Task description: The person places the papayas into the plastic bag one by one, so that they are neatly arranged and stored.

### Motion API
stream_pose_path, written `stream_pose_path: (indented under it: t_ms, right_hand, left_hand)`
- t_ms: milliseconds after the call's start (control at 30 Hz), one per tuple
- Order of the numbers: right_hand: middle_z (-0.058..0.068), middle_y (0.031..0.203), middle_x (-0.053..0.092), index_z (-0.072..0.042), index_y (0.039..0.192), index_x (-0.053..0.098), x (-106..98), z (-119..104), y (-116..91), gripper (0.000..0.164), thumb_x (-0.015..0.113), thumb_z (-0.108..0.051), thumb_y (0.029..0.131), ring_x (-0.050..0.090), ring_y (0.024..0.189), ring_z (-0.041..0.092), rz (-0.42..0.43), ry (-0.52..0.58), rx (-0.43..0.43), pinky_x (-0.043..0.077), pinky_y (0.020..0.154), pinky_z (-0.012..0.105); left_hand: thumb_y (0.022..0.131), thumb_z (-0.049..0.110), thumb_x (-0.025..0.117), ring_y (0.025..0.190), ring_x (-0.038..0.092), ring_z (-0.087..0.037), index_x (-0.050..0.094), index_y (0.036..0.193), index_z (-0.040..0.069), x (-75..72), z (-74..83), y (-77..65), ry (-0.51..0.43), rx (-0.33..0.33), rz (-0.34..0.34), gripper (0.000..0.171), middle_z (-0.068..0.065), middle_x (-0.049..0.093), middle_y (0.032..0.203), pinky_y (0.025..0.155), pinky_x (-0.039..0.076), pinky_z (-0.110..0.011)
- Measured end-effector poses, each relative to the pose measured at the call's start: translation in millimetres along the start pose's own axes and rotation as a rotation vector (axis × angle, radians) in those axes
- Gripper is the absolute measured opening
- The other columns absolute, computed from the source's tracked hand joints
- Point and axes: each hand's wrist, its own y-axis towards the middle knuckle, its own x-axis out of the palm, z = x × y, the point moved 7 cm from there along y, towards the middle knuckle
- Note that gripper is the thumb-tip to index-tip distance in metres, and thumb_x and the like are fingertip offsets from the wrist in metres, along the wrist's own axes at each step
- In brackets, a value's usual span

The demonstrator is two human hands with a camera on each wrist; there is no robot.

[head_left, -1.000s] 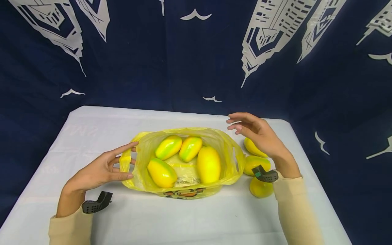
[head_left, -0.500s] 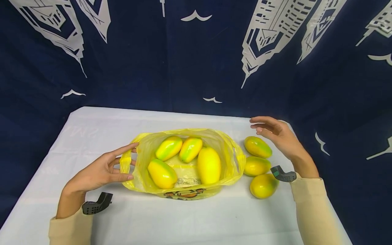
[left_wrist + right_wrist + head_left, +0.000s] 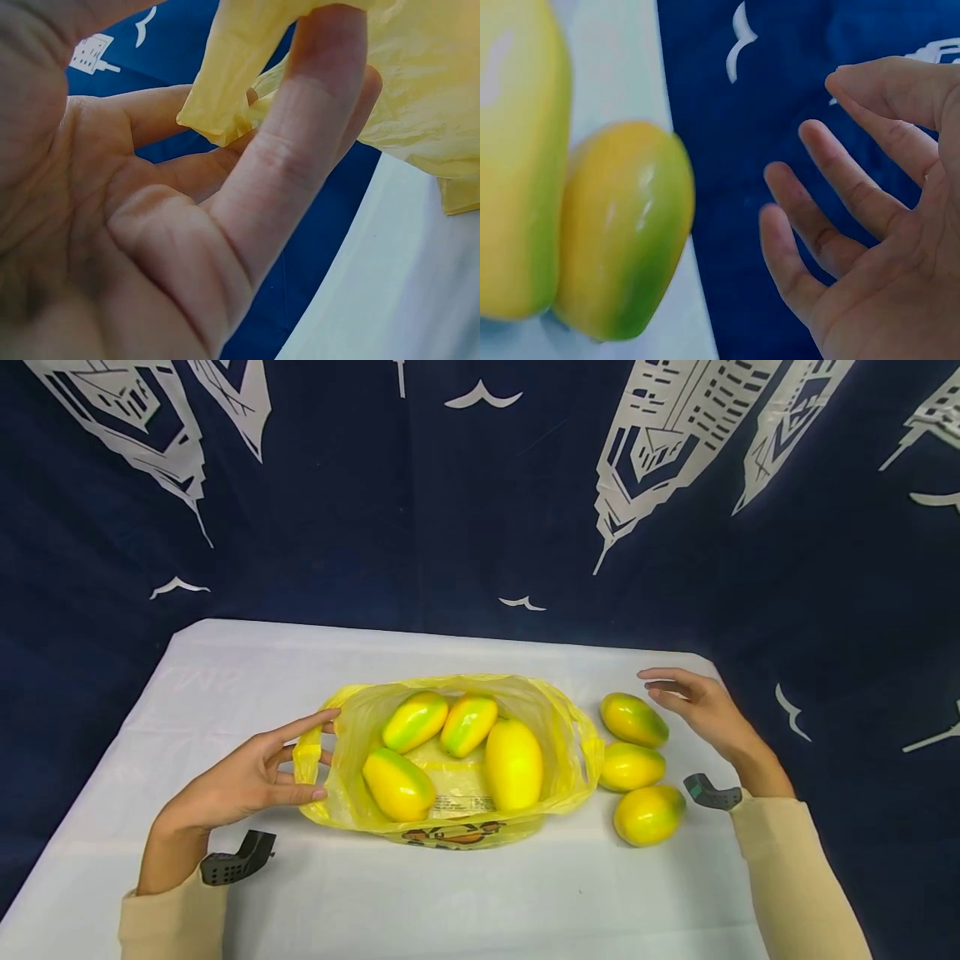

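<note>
A yellow plastic bag (image 3: 465, 833) stands with its mouth wide on the white table. Several yellow-green mangoes (image 3: 399, 785) lie inside it. My left hand (image 3: 240, 777) holds the bag at its left handle (image 3: 225, 90), fingers passing through the loop and thumb along the near edge. Right of the bag three more mangoes (image 3: 649, 815) lie in a row on the table. Beyond the farthest mango (image 3: 633, 720) and to its right hovers my right hand (image 3: 701, 706). It holds nothing, and the right wrist view shows its fingers spread and apart from the nearest mango (image 3: 626, 232).
The white cloth-covered table (image 3: 450, 910) runs up to a dark blue curtain (image 3: 450, 510) with white printed buildings and birds. Each wrist wears a small black camera, the left one (image 3: 238, 858) and the right one (image 3: 711, 793).
My right hand has moved right and slightly down from beside the bag's far right rim, past the row of mangoes. The left hand, bag and mangoes stay in place.
</note>
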Motion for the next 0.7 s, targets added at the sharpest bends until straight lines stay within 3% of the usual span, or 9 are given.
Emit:
stream_pose_path:
  t_ms: [200, 333, 700]
  right_hand:
    - [0.019, 0.154, 0.041, -0.006, 0.142, 0.052, 7.2, 24.3, 9.4, 0.043, 0.061, -0.017, 0.101, 0.03, 0.145, 0.043, -0.051, 0.012, 0.039, 0.026, 0.114, 0.072]
    - [0.018, 0.16, 0.032, -0.008, 0.144, 0.051, 12.2, 37.3, 13.3, 0.048, 0.063, -0.022, 0.1, 0.022, 0.148, 0.046, -0.104, 0.005, 0.085, 0.019, 0.113, 0.076]
    - [0.011, 0.166, 0.023, -0.019, 0.145, 0.05, 21.0, 62.1, 21.2, 0.058, 0.07, -0.036, 0.094, 0.02, 0.149, 0.046, -0.178, -0.016, 0.167, 0.019, 0.113, 0.076]
  left_hand:
    - [0.087, 0.002, 0.075, 0.104, 0.071, -0.023, 0.017, 0.161, 0.01, 0.4, 0.3, -0.7, -0.005, 0.002, 0.0, 0.095, -0.025, 0.008, 0.164, 0.081, 0.062, -0.038]
    - [0.087, 0.003, 0.076, 0.105, 0.071, -0.023, 0.018, 0.161, 0.01, 0.5, 0.2, 0.4, -0.004, -0.002, 0.001, 0.094, -0.023, 0.006, 0.165, 0.081, 0.062, -0.038]
    - [0.088, 0.001, 0.074, 0.106, 0.071, -0.022, 0.018, 0.161, 0.01, 1.6, 1.2, 0.0, -0.002, 0.024, -0.019, 0.092, -0.025, 0.005, 0.165, 0.081, 0.062, -0.037]
